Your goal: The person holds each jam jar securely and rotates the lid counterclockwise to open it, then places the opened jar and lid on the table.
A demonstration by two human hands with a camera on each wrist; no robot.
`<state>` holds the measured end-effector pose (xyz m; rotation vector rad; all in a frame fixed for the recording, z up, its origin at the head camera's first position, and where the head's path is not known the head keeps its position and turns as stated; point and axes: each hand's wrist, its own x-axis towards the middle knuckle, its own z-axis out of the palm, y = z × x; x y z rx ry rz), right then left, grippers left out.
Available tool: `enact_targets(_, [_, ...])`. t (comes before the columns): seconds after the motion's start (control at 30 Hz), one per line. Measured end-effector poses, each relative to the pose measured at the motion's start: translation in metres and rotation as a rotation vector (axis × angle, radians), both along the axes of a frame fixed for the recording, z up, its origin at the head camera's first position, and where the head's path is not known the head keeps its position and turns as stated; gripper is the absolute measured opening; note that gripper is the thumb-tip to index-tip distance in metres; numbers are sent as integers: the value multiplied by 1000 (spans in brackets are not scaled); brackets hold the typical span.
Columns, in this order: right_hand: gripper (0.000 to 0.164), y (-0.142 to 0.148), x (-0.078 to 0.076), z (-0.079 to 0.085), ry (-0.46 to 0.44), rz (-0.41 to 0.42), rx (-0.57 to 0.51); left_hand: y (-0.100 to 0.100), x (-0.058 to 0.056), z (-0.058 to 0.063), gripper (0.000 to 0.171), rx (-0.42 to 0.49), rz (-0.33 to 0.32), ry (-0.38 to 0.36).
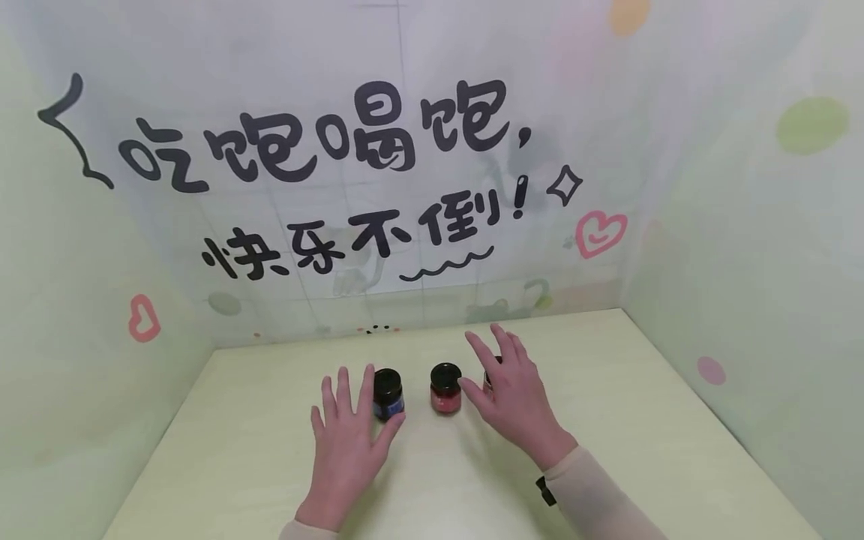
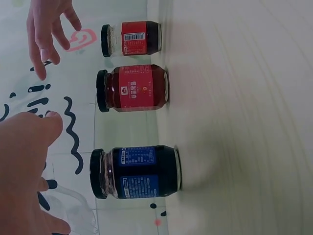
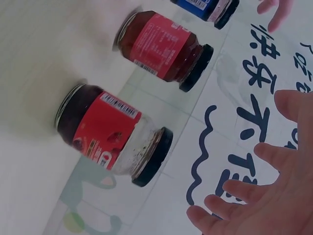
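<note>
Three small glass jars with black lids stand upright in a row on the table. The blue-labelled jar [image 1: 388, 396] is at the left, beside my left hand [image 1: 347, 442], whose fingers are spread and hold nothing. A red-labelled jar of dark red contents [image 1: 445, 390] stands in the middle. At the right, another red-labelled jar [image 3: 108, 128], only partly filled, is mostly covered in the head view by my right hand [image 1: 516, 401]. That hand hovers with spread fingers, and its wrist view shows a gap between it and the jar.
The pale wooden table [image 1: 256, 435] is enclosed by a back wall sheet [image 1: 304, 75] with black lettering and by pale side walls. A black strap piece [image 1: 545, 491] shows at the right sleeve.
</note>
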<state>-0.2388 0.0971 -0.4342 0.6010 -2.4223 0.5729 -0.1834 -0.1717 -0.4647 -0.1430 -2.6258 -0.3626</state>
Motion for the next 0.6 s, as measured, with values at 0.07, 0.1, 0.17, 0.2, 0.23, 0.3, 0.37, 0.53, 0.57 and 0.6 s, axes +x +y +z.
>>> enact_targets(0.07, [65,-4,-1,1,-10,13,-11,-3,1,0,87,4,1,-10])
enact_targets(0.1, [65,-5,-1,2,-19,19,-18,-4,1,0,87,9,3,-17])
enact_targets(0.17, [65,-9,0,3,-38,33,-34,-7,2,-2,88,20,8,-33])
enact_targets(0.2, [64,-11,0,4,-44,41,-43,-8,3,-3,88,28,9,-40])
enact_targets(0.23, [64,-13,1,5,-52,50,-53,-9,3,-4,89,39,8,-43])
enact_targets(0.3, [63,-17,1,7,-64,66,-76,-10,3,-5,89,63,4,-48])
enact_targets(0.37, [63,-21,1,10,-81,81,-97,-12,3,-6,91,90,-2,-50])
enact_targets(0.53, [61,-35,1,14,-152,107,-139,-16,2,-8,93,163,-13,-73])
enact_targets(0.57, [61,-37,1,14,-167,109,-141,-16,2,-8,93,175,-14,-81])
enact_targets(0.6, [62,-40,2,14,-180,115,-145,-16,2,-8,94,188,-15,-90])
